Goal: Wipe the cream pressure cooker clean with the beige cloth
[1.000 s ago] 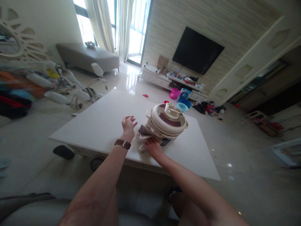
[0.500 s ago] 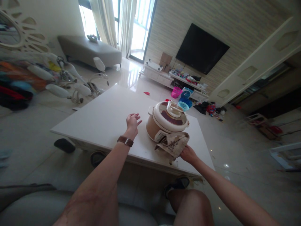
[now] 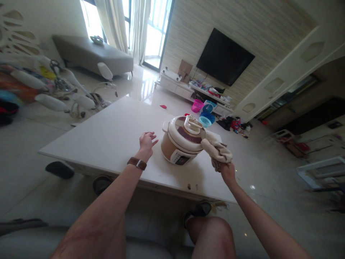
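An electric pressure cooker (image 3: 167,145) with a cream lid and tan body stands on the white table (image 3: 107,129), its control panel facing me. My right hand (image 3: 228,172) grips a beige cloth (image 3: 217,150), which is bunched up against the right side of the cooker's lid; the cloth hides most of the fingers. To the left of the cooker, my left hand (image 3: 147,144) hovers over the table with its fingers loosely apart and nothing in them. A brown watch strap circles that wrist.
Small brown bits (image 3: 189,186) lie near the table's front edge. Beyond the table are a pink basket (image 3: 197,105), a light blue basket (image 3: 205,121) and a low TV cabinet (image 3: 178,88). A lamp with several white shades (image 3: 81,101) stands at the left.
My right hand has carried the cloth from the cooker's front up to the right side of its lid, uncovering the control panel. My left hand has kept its pose. The view has shifted slightly.
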Action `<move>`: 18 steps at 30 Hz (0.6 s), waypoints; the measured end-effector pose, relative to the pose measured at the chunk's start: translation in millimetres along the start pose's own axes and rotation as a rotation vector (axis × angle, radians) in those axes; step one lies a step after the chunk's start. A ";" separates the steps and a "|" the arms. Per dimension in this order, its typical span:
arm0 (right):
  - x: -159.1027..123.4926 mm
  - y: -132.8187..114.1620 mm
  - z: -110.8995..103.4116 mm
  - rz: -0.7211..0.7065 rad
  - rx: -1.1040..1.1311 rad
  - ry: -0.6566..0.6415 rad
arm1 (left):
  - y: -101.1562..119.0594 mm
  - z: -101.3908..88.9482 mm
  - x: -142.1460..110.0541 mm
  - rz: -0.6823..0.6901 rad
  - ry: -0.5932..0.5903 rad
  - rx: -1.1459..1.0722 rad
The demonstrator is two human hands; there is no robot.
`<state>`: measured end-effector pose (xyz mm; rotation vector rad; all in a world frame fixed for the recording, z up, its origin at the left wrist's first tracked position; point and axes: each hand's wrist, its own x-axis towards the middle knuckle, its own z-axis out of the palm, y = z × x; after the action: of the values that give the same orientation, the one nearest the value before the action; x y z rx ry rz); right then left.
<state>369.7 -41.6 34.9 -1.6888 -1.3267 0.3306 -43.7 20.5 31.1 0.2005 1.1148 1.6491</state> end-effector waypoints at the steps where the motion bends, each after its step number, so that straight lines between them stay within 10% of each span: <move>1: 3.9 1.1 -2.7 0.116 0.068 0.051 | 0.6 0.1 -0.8 -0.004 -0.003 0.001; 6: 9.7 6.5 -16.2 0.720 0.450 0.056 | 3.7 -0.1 -2.2 -0.026 -0.011 -0.025; 9: 7.0 3.4 -21.7 0.811 0.515 0.066 | 3.9 -0.5 -2.6 -0.034 -0.017 -0.041; 18: 24.7 -51.3 21.9 0.068 0.105 0.139 | 1.8 0.0 -2.3 -0.051 -0.034 -0.034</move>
<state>332.2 -10.3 71.5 -1.6407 -1.1328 0.3111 -44.0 18.7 33.4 0.1766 1.0568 1.6131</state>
